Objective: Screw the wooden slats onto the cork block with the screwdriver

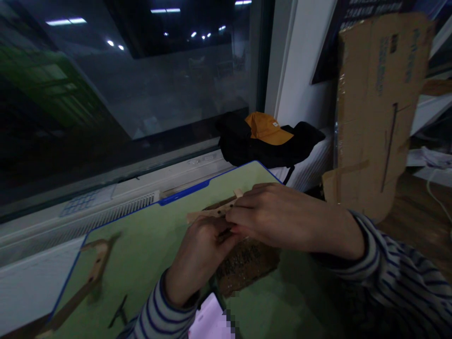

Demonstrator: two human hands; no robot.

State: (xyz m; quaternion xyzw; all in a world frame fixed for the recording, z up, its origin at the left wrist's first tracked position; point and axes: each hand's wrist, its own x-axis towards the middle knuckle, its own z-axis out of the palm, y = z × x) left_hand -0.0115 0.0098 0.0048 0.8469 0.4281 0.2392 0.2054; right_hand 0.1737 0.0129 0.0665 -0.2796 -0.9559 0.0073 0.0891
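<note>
A pale wooden strip (219, 210) with dark holes lies beneath my fingers, over a worn brown slab (247, 268) on the green tabletop. My left hand (201, 254) is closed at the near side of the strip, thumb and fingers gripping along it. From the right, my right hand (271, 212) comes in with bent fingers pinched together by the holes. The fingertips of both hands meet, and whatever is between the right ones is hidden.
At the left lies a wooden frame piece (96, 268) with holes, near a black T-shaped tool (119, 312). A lit phone screen (210, 320) is by my left sleeve. Beyond the table (151, 235), an orange cap (270, 129) rests on black fabric; a large cardboard piece (377, 113) stands right.
</note>
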